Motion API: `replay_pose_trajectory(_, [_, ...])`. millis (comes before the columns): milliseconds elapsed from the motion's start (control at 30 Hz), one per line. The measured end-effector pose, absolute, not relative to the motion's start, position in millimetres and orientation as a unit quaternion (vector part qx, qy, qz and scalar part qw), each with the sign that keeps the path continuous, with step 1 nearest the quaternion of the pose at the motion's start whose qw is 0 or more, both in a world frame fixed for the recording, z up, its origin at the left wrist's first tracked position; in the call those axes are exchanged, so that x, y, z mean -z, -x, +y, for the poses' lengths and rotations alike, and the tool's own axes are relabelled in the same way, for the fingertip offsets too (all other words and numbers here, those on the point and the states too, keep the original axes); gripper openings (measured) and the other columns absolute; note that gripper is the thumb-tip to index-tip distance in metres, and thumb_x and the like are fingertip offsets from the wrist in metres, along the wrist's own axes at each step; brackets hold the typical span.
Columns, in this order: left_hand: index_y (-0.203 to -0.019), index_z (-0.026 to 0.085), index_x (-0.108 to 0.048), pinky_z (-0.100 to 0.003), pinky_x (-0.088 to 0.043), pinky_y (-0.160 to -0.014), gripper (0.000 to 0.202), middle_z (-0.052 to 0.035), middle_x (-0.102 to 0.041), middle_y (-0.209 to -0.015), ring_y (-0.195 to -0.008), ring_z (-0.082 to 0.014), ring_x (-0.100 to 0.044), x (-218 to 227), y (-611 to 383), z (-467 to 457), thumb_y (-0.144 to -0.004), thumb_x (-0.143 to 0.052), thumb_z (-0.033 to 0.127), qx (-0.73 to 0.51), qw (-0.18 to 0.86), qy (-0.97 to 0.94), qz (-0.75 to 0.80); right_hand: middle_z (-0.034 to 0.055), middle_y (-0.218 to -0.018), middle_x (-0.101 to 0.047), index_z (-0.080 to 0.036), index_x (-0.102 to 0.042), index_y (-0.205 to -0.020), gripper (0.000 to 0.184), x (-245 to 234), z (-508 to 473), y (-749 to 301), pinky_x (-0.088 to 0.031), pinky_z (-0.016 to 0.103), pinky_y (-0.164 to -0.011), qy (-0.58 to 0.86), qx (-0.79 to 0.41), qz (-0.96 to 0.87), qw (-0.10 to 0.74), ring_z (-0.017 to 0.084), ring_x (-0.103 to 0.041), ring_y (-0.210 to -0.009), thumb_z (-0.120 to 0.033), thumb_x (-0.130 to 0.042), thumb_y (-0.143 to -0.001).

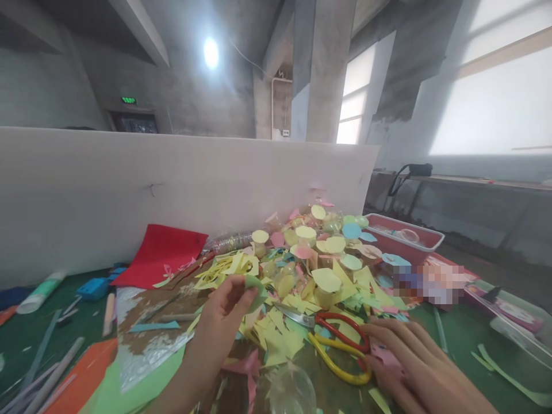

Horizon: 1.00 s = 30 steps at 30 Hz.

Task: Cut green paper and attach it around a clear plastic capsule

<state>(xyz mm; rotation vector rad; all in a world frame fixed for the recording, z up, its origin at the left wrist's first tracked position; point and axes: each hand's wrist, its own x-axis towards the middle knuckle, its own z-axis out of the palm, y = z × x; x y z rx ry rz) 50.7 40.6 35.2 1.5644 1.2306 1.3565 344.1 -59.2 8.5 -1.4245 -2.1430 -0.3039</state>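
My left hand (222, 322) is raised over the table, thumb and fingers pinched on a small light green paper piece (257, 289). My right hand (409, 356) lies low at the right with its fingers stretched flat on a pink paper scrap (385, 355). Just left of those fingers lie scissors with red and yellow handles (340, 345), blades pointing left. Yellow paper offcuts (280, 333) are heaped between my two hands. A clear plastic cup (290, 391) lies near the front edge.
Several small cups topped with coloured paper circles (321, 247) crowd the table's middle. A red tray (409, 238) stands at the right, a red sheet (161, 253) at the left against a white partition (129, 190). A glue tube (41, 293), sticks and orange and green sheets lie front left.
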Motion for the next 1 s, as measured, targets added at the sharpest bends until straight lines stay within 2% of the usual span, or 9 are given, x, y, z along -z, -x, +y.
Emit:
replay_pose_trajectory(67, [-0.079, 0.023, -0.063, -0.025, -0.051, -0.065, 0.027, 0.0006, -0.065, -0.075, -0.073, -0.0166, -0.062, -46, -57, 30, -0.075, -0.068, 0.050, -0.519, 0.373, -0.604, 0.476, 0.0072, -0.109, -0.071, -0.029, -0.067, -0.114, 0.028, -41, -51, -307, -0.056, 0.035, -0.080, 0.535, 0.020, -0.793, 0.290, 0.026, -0.065, -0.099, -0.039, -0.052, -0.093])
replay_pose_trajectory(167, [-0.074, 0.024, -0.065, -0.028, -0.053, -0.061, 0.027, -0.0006, -0.066, -0.072, -0.069, -0.0185, -0.063, -57, -65, 14, -0.071, -0.071, 0.050, -0.501, 0.416, -0.598, 0.468, 0.0061, -0.106, -0.069, -0.026, -0.064, -0.113, 0.026, -65, -35, -263, -0.055, 0.035, -0.078, 0.523, -0.114, -0.778, 0.329, 0.025, -0.063, -0.099, -0.036, -0.057, -0.090])
replay_pose_trajectory(233, [-0.074, 0.024, -0.066, -0.029, -0.054, -0.061, 0.027, -0.0011, -0.068, -0.074, -0.071, -0.0195, -0.064, -60, -69, 6, -0.070, -0.071, 0.051, -0.482, 0.439, -0.600, 0.465, 0.0032, -0.101, -0.068, -0.025, -0.065, -0.104, 0.017, -67, -25, -246, -0.052, 0.033, -0.083, 0.506, -0.196, -0.759, 0.359, 0.021, -0.062, -0.097, -0.030, -0.055, -0.092])
replay_pose_trajectory(300, [-0.076, 0.024, -0.066, -0.029, -0.054, -0.063, 0.027, -0.0016, -0.067, -0.077, -0.074, -0.0199, -0.064, -61, -71, 1, -0.070, -0.072, 0.051, -0.466, 0.447, -0.602, 0.470, 0.0003, -0.090, -0.067, -0.024, -0.064, -0.090, 0.014, -64, -18, -239, -0.050, 0.030, -0.079, 0.496, -0.257, -0.736, 0.382, 0.018, -0.062, -0.088, -0.027, -0.051, -0.094])
replay_pose_trajectory(400, [-0.083, 0.024, -0.063, -0.027, -0.053, -0.062, 0.031, -0.0020, -0.065, -0.082, -0.076, -0.0190, -0.062, -59, -72, -1, -0.070, -0.071, 0.051, -0.465, 0.430, -0.593, 0.497, -0.0019, -0.079, -0.062, -0.022, -0.058, -0.078, 0.020, -58, -14, -238, -0.047, 0.028, -0.072, 0.498, -0.272, -0.721, 0.397, 0.015, -0.059, -0.077, -0.027, -0.051, -0.095])
replay_pose_trajectory(567, [-0.089, 0.024, -0.054, -0.024, -0.046, -0.048, 0.041, -0.0017, -0.060, -0.078, -0.061, -0.0151, -0.056, -56, -73, 2, -0.073, -0.064, 0.060, -0.460, 0.430, -0.589, 0.506, -0.0018, -0.076, -0.056, -0.021, -0.048, -0.070, 0.026, -49, -16, -244, -0.043, 0.026, -0.066, 0.501, -0.190, -0.741, 0.405, 0.015, -0.053, -0.074, -0.027, -0.055, -0.094])
replay_pose_trajectory(700, [-0.090, 0.024, -0.054, -0.028, -0.049, -0.054, 0.041, -0.0012, -0.061, -0.078, -0.059, -0.0148, -0.055, -54, -74, 2, -0.074, -0.062, 0.062, -0.427, 0.448, -0.609, 0.496, -0.0011, -0.075, -0.054, -0.021, -0.044, -0.067, 0.030, -46, -18, -245, -0.042, 0.026, -0.065, 0.486, -0.172, -0.754, 0.408, 0.016, -0.051, -0.074, -0.029, -0.055, -0.094])
replay_pose_trajectory(867, [-0.093, 0.026, -0.058, -0.029, -0.050, -0.061, 0.032, -0.0003, -0.064, -0.074, -0.067, -0.0180, -0.061, -55, -73, 1, -0.077, -0.063, 0.053, -0.415, 0.453, -0.620, 0.488, -0.0032, -0.073, -0.053, -0.021, -0.045, -0.068, 0.027, -48, -17, -247, -0.040, 0.024, -0.064, 0.496, -0.287, -0.697, 0.432, 0.014, -0.050, -0.070, -0.030, -0.056, -0.092])
replay_pose_trajectory(1000, [-0.095, 0.025, -0.062, -0.030, -0.053, -0.068, 0.028, -0.0040, -0.069, -0.089, -0.081, -0.0211, -0.065, -56, -69, 5, -0.077, -0.065, 0.046, -0.397, 0.489, -0.630, 0.454, -0.0040, -0.070, -0.050, -0.021, -0.048, -0.072, 0.023, -48, -15, -250, -0.038, 0.023, -0.062, 0.497, -0.379, -0.642, 0.443, 0.012, -0.048, -0.068, -0.031, -0.051, -0.092])
